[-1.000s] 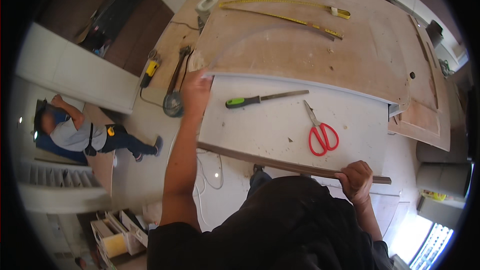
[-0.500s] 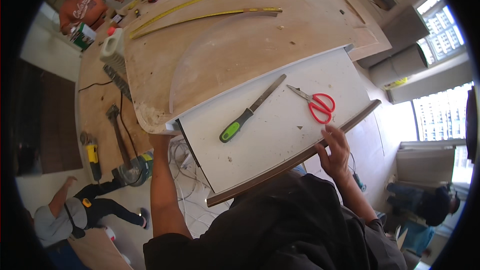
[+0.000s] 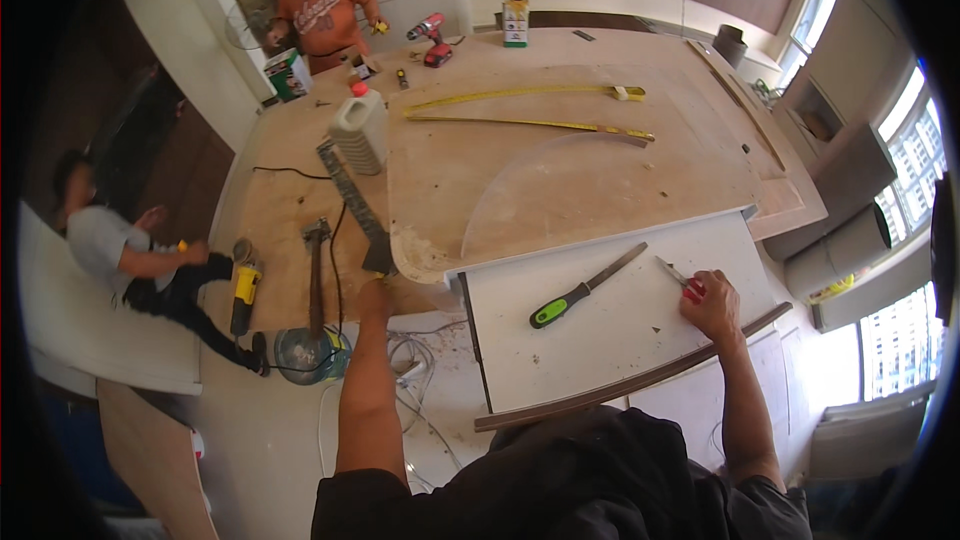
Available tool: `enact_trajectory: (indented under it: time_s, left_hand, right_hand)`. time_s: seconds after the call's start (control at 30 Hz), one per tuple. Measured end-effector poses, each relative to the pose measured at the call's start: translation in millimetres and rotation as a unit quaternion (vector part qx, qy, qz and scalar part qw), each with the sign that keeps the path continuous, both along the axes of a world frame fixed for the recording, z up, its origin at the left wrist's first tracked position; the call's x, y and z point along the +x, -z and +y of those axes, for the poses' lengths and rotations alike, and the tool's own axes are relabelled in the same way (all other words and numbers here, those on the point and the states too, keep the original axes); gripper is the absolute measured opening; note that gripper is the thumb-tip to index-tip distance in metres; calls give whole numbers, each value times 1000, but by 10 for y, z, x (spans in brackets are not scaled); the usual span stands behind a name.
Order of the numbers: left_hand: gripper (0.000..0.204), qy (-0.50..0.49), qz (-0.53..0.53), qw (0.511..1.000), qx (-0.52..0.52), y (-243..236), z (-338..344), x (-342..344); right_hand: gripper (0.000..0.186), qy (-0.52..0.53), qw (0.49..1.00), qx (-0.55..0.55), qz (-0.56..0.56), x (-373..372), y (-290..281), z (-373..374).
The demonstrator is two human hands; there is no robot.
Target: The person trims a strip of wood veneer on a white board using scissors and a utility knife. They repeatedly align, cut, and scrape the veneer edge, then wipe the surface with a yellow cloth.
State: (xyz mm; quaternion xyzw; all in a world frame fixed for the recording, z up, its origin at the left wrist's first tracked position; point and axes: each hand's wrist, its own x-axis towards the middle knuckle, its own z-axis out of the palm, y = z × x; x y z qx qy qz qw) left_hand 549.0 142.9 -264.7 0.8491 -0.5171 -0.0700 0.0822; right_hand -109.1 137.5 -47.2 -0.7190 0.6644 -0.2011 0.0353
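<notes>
My right hand (image 3: pixel 712 305) is closed around the red handles of a pair of scissors (image 3: pixel 672 268), whose pointed blades stick out to the far left. Beneath them is a white drawer-like panel (image 3: pixel 570 370) with a brown near edge. A file (image 3: pixel 590 285) with a green-and-black handle lies on it, left of the scissors. At the near left corner of the worktable, my left hand (image 3: pixel 374 298) closes on the wide near end of a long, dark, blade-like tool (image 3: pixel 350 198). Its fingers show only partly.
A yellow folding measure (image 3: pixel 520 93) lies on the wooden worktable (image 3: pixel 560 180). Left are a jug (image 3: pixel 358 130), a hammer (image 3: pixel 316 280) and a yellow angle grinder (image 3: pixel 245 295). A red drill (image 3: pixel 432 40) stands farther back. Cables lie below. Two people (image 3: pixel 325 5) (image 3: pixel 120 250) are nearby.
My right hand has moved from the panel's brown edge onto the scissors and taken hold. My left hand has shifted to the dark tool's near end. The view has tilted up and swung left.
</notes>
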Motion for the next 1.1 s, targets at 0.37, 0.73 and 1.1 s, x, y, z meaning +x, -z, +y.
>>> enact_trajectory:
  time_s: [0.37, 0.73, 1.1]
  left_hand:
    - [16, -269, 532, 743, -306, -582, 696, -296]
    - [9, 179, 469, 785, -363, -2879, 1358, -2954]
    - [21, 496, 282, 806, -159, -2255, 1211, -4098]
  right_hand:
    - [50, -94, 984, -152, -18, -75, -652, -894]
    - [37, -170, 944, -28, -281, 118, -404, 1068]
    - [101, 186, 616, 227, -731, -520, 697, 1568]
